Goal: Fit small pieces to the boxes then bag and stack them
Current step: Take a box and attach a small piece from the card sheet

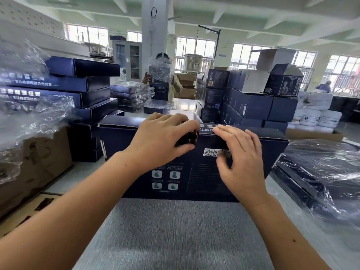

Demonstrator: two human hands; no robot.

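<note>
Fitting step — the left hand [161, 141] clamps its fingers on a small dark piece [188, 138] at the top edge of the navy box [120, 145]; the right hand [241, 158] presses straight fingers on it. Next, likely — seat the piece squarely.

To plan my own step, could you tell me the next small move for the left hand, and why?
Probably press the small dark piece onto the upper edge of the navy box: the left hand grips it right at that edge, while the right hand rests straight fingers on the box, apparently steadying it.
</note>
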